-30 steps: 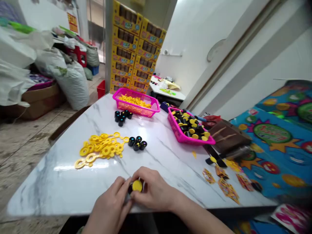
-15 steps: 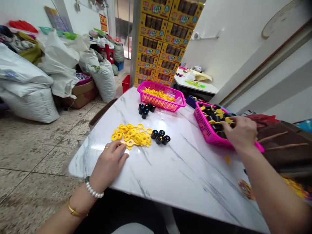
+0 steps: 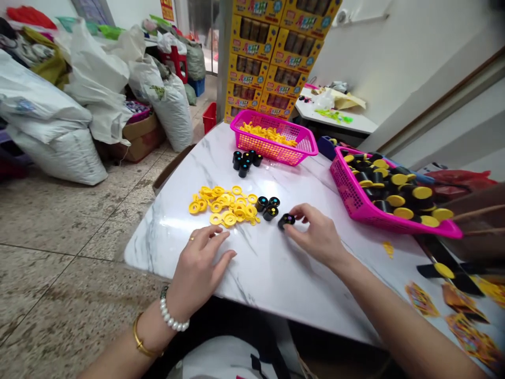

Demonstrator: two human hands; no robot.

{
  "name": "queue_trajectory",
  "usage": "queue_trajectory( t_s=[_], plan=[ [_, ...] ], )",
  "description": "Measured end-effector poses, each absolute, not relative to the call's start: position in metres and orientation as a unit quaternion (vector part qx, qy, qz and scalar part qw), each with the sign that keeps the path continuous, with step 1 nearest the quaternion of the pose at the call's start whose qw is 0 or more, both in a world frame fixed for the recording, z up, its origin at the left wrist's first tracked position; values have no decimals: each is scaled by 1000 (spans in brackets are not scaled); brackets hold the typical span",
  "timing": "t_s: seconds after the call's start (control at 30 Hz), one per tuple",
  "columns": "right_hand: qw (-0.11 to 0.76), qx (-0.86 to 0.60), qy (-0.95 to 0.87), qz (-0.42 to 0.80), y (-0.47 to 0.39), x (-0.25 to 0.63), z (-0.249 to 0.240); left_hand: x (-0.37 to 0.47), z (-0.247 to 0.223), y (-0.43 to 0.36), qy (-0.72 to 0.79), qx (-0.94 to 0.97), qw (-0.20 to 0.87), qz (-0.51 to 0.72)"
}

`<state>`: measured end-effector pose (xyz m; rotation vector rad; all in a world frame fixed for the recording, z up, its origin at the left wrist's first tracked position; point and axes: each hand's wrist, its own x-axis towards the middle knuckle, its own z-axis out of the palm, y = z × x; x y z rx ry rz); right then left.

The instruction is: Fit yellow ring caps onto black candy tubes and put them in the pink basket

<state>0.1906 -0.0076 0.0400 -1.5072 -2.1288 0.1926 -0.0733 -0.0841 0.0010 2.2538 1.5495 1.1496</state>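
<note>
The near edge of the marble-patterned table (image 3: 252, 268) crosses below both wrists, so the forearms come in over it from either side. The left hand (image 3: 203, 263) is open, fingers loosely curved and palm down, holding nothing that shows; its fingertips are just beside the loose yellow rings (image 3: 224, 201), probably so that these lie within short reach. The right hand (image 3: 317, 231) has thumb and forefinger closed on the purple-dotted black cylinder (image 3: 285, 223), pinching its sides, which leaves the dotted top uncovered. Whether its base touches the tabletop I cannot tell.

Three black cylinders (image 3: 270, 213) stand between the held one and the rings, close enough to limit leftward movement; there is more room toward the body, where bare tabletop lies between the hands. Right of the right hand, the pink basket of yellow-capped black cylinders (image 3: 344, 192) bounds sideways movement with its raised rim. Farther off, another black cluster (image 3: 243, 167) stands just before the pink basket of yellow pieces (image 3: 262, 146), near the table's far end. Stacked yellow boxes (image 3: 256, 48) rise beyond.
</note>
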Motion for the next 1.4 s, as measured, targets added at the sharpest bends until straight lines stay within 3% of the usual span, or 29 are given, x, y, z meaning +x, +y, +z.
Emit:
queue_trajectory(
  t_s=[0.3,0.43,0.57,0.67,0.8,1.03,1.2,1.3,1.4],
  plan=[
    [213,-399,-821,348,-73,121,40,-61,2,-99,487,749,226,388],
    [228,-456,-835,207,-29,97,47,-79,2,-100,506,739,222,386],
    [112,-545,-829,56,14,66,49,-85,-2,-105,528,731,208,379],
    [33,-547,-836,23,25,54,48,-85,-6,-109,537,721,215,382],
    [8,-547,-835,58,19,66,52,-87,-6,-111,507,735,198,405],
    [97,-472,-866,131,-22,117,49,-87,-5,-112,493,730,209,425],
    [203,-526,-797,216,-49,147,39,-75,-5,-111,504,732,195,415],
    [244,-529,-731,356,-58,150,44,-69,-5,-109,501,741,194,403],
    [216,-493,-675,504,-66,136,50,-67,-5,-108,508,740,188,398]
  ],
)
